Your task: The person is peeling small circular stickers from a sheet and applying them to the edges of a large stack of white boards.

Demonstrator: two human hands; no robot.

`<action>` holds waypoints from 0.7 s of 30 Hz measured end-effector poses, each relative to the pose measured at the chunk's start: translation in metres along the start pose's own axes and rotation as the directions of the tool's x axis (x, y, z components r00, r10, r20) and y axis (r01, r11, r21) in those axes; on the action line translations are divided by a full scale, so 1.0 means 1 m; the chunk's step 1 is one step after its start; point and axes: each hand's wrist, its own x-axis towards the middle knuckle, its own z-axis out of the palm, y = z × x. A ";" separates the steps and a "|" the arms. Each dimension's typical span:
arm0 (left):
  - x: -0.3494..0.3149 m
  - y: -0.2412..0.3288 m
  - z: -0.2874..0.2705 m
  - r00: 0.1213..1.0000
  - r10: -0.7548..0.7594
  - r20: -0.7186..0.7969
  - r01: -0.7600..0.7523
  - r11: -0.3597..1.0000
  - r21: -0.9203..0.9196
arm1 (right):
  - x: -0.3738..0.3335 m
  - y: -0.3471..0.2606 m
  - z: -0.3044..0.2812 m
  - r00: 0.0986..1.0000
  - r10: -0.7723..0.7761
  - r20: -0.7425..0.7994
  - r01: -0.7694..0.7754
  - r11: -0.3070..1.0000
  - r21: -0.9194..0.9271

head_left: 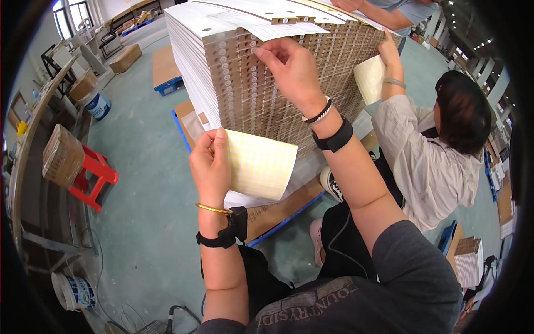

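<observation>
My left hand (210,167) pinches the upper left corner of a pale yellow checked sticker sheet (261,164), which hangs bowed in front of the stack. Ahead stands a tall stack of white panels (192,61) with brown edges turned toward me. Rows of holes and small round pale spots run down those edges. My right hand (292,72) is at the stack's upper part, thumb and forefinger closed together against a panel edge. Whatever lies between those fingertips is too small to make out. A white printed paper (278,26) lies on top, just above my right hand.
At right, a co-worker (428,150) holds a similar sheet (370,79) and touches the same stack. Another person's arms (384,14) rest at its far end. A blue pallet (286,222) lies beneath the stack. Left are a red stool (94,172) bearing a carton, and buckets (95,104).
</observation>
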 end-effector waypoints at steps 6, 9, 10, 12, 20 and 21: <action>0.001 0.027 -0.005 0.983 0.182 0.021 -0.180 0.946 0.269 | 0.007 0.012 -0.015 0.985 0.159 0.066 -0.152 0.984 -0.094; 0.021 0.037 -0.004 0.818 0.573 0.052 -0.552 0.757 0.349 | 0.014 0.007 -0.017 0.978 0.171 0.121 -0.159 0.982 -0.107; 0.030 0.045 -0.003 0.817 0.574 0.049 -0.552 0.755 0.353 | 0.016 0.002 -0.017 0.969 0.207 0.136 -0.196 0.976 -0.094; 0.047 0.063 0.001 0.656 0.747 0.109 -0.701 0.549 0.454 | 0.018 0.001 -0.017 0.959 0.238 0.155 -0.228 0.970 -0.081; 0.095 0.079 0.003 0.500 0.814 0.294 -0.818 0.333 0.470 | 0.022 0.011 -0.016 0.982 0.101 0.160 -0.086 0.991 -0.101; 0.096 0.078 0.004 0.504 0.810 0.299 -0.818 0.337 0.466 | 0.022 0.013 -0.016 0.981 0.110 0.159 -0.094 0.990 -0.102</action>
